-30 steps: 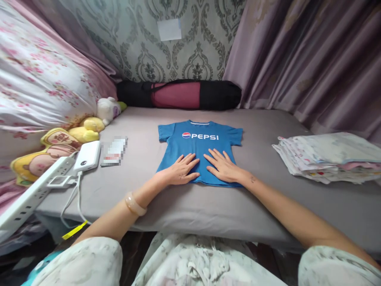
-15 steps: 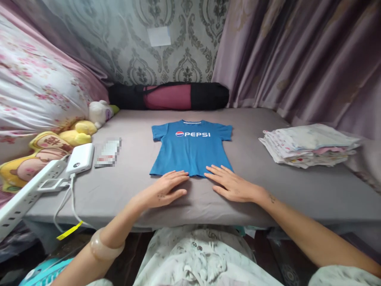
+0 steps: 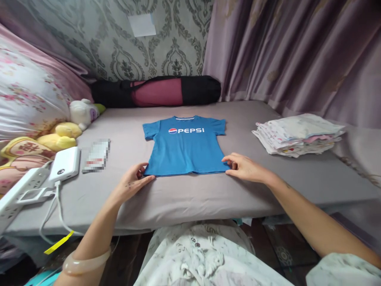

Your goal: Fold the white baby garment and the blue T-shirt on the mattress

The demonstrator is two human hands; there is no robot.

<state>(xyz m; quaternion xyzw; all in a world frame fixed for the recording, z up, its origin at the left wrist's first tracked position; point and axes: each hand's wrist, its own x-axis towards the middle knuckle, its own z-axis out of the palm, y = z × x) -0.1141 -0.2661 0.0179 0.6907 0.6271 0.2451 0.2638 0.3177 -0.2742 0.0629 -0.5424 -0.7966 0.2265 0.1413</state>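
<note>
A small blue T-shirt (image 3: 186,147) with a white PEPSI print lies flat, front up, on the grey mattress (image 3: 190,194). My left hand (image 3: 131,186) is at the shirt's lower left corner, thumb and fingers closed on the hem. At the lower right corner my right hand (image 3: 244,167) has its fingers curled and pinched on the hem. A pale bangle (image 3: 85,264) is on my left wrist.
A stack of folded printed clothes (image 3: 299,133) sits at the right. A white power bank (image 3: 64,163), a power strip (image 3: 18,192) with cables and a small packet (image 3: 95,155) lie at the left, by plush toys (image 3: 64,133). A black and pink roll bag (image 3: 156,90) lies against the wall.
Both hands slid down off the shirt's front to the bed, then moved apart to the two lower corners of the hem and closed on them. The camera view shifted right.
</note>
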